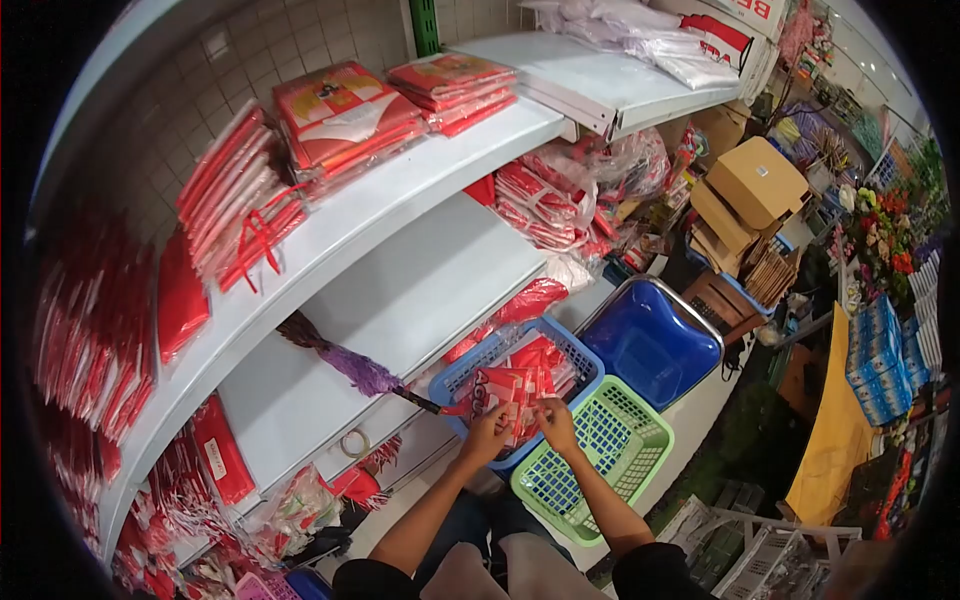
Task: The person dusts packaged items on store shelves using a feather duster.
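Note:
Over the blue basket (590, 385), my left hand (487, 434) and my right hand (557, 422) are closed on a red and white packet (508, 386) with white lettering. The left fingers pinch its lower left side, the right fingers its right edge. More red packets in clear plastic (553, 362) lie in the basket beneath and behind it. Touching the blue basket's lower right side is a light green basket (655, 447) with a lattice bottom. A purple feather duster (360, 372) lies on the shelf, its dark handle pointing toward my left hand.
White shelves (410, 275) curve along the left, with stacks of red packets (345, 115) on top. A roll of tape (354, 443) sits on the lower shelf. A blue-seated chair (655, 340) stands beyond the baskets. Cardboard boxes (757, 182) are piled at the back right.

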The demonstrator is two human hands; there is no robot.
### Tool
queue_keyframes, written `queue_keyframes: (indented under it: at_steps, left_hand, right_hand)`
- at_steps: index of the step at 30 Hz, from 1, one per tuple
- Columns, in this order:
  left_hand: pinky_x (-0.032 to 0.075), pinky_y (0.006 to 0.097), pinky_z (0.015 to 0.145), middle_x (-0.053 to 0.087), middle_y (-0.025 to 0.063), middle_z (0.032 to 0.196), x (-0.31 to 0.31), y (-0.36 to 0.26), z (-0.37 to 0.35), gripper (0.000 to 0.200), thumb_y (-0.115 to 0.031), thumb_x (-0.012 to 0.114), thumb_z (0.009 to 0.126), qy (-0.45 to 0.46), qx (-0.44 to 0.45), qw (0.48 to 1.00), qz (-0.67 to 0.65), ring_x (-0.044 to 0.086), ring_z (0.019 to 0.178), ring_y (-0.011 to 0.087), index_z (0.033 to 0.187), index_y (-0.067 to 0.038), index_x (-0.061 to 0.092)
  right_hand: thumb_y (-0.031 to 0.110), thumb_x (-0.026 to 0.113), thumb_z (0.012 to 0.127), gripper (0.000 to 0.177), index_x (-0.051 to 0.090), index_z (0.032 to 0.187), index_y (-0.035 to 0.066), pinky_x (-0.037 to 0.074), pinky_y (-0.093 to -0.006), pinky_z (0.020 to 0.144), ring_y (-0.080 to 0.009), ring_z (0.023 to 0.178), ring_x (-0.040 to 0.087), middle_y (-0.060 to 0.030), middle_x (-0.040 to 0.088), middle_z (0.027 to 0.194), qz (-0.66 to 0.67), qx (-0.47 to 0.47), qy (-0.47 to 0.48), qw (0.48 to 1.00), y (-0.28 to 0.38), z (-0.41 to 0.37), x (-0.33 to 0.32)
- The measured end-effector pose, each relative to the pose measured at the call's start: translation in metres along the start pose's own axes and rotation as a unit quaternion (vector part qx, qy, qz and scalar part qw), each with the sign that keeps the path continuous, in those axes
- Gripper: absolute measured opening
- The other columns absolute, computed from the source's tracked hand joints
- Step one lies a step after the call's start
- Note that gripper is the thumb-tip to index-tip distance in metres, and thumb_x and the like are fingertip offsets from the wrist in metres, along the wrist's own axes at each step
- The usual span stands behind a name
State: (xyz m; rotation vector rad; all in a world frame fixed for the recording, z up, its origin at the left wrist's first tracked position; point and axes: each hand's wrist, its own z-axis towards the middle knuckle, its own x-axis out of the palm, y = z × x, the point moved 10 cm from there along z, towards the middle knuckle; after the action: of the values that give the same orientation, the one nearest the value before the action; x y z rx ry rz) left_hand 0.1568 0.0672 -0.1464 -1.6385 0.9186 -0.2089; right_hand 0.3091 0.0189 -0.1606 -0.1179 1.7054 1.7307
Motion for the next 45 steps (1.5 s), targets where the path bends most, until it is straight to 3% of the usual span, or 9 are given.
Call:
queue_keyframes:
  at_steps: [10,14,17,21,24,31,35,40,45]
  left_hand:
    - [0.027,0.0424,0.104,0.037,0.0254,0.13,0.011,0.159,0.002,0.074,-0.034,0.068,0.074,-0.061,-0.036,0.948,0.309,0.028,0.128,0.0377,0.125,0.008,0.037]
    - [0.025,0.0422,0.106,0.031,0.023,0.136,0.019,0.171,-0.005,0.087,-0.039,0.071,0.069,-0.055,-0.017,0.928,0.367,0.022,0.132,0.0357,0.132,0.006,0.03]
    - [0.023,0.0417,0.107,0.027,0.0223,0.139,0.019,0.172,-0.009,0.089,-0.041,0.071,0.069,-0.053,-0.021,0.929,0.365,0.02,0.133,0.0352,0.133,0.006,0.029]
    - [0.021,0.0407,0.108,0.022,0.0221,0.142,0.02,0.175,-0.007,0.091,-0.042,0.071,0.069,-0.034,-0.035,0.919,0.392,0.017,0.134,0.0342,0.134,0.006,0.028]
    - [0.021,0.0406,0.108,0.02,0.0221,0.143,0.019,0.175,-0.008,0.092,-0.042,0.071,0.069,-0.036,-0.029,0.927,0.372,0.015,0.135,0.0337,0.134,0.006,0.028]
    - [0.02,0.0387,0.108,0.024,0.0246,0.141,-0.004,0.197,0.003,0.081,-0.049,0.057,0.081,-0.021,-0.019,0.997,0.066,0.02,0.133,0.0361,0.134,0.006,0.029]
    - [0.023,0.0368,0.106,0.031,0.0218,0.139,-0.008,0.19,-0.012,0.084,-0.063,0.04,0.083,0.019,-0.129,0.986,-0.108,0.027,0.131,0.0314,0.132,0.005,0.032]
    - [0.017,0.0396,0.108,0.034,0.0169,0.138,0.007,0.074,-0.035,0.083,-0.068,0.024,0.085,0.153,-0.139,0.775,-0.597,0.028,0.13,0.0318,0.136,-0.002,0.03]
    - [0.029,0.0434,0.101,0.046,0.012,0.129,-0.051,-0.047,-0.051,0.061,-0.055,0.032,0.09,0.153,-0.039,0.725,-0.67,0.043,0.118,0.0272,0.126,-0.007,0.043]
  right_hand:
    - [0.007,0.053,0.082,0.031,0.054,0.112,-0.003,0.048,-0.0286,0.075,-0.0168,0.084,0.062,-0.0103,0.064,0.088,0.257,0.196,0.066,0.944,-0.118,-0.06,0.144]
    - [0.019,0.065,0.075,0.041,0.055,0.109,-0.001,0.049,-0.0382,0.072,-0.0316,0.083,0.063,-0.0203,0.063,0.087,0.016,0.195,-0.043,0.98,-0.117,-0.052,0.142]
    - [0.019,0.066,0.074,0.042,0.053,0.11,0.005,0.048,-0.0439,0.072,-0.0371,0.086,0.06,-0.0199,0.057,0.102,-0.139,0.271,0.032,0.952,-0.136,-0.052,0.169]
    - [0.019,0.063,0.075,0.038,0.053,0.109,0.006,0.048,-0.0457,0.074,-0.0367,0.091,0.058,-0.017,0.057,0.1,-0.175,0.355,0.091,0.914,-0.155,-0.053,0.181]
    - [0.019,0.064,0.074,0.031,0.053,0.097,0.002,0.05,-0.0417,0.065,-0.0316,0.075,0.062,-0.0155,0.06,0.08,-0.148,0.235,-0.017,0.96,-0.133,-0.05,0.163]
    - [0.009,0.045,0.087,0.022,0.049,0.107,-0.001,0.047,-0.0285,0.068,-0.0151,0.079,0.056,-0.0068,0.055,0.091,0.294,0.189,-0.006,0.937,-0.081,-0.029,0.117]
    - [0.012,0.043,0.086,0.021,0.051,0.103,0.003,0.045,-0.0251,0.072,-0.0125,0.082,0.054,-0.0038,0.055,0.091,0.345,0.268,-0.009,0.899,-0.032,-0.023,0.065]
    - [0.004,0.044,0.079,0.024,0.05,0.102,0.006,0.043,-0.0266,0.082,-0.0132,0.09,0.054,-0.0042,0.055,0.098,0.575,0.119,-0.072,0.806,0.07,-0.001,-0.014]
    - [0.006,0.048,0.075,0.023,0.048,0.098,0.007,0.04,-0.0311,0.091,-0.0174,0.101,0.051,-0.0058,0.053,0.107,0.671,0.065,-0.035,0.738,0.156,0.001,-0.032]
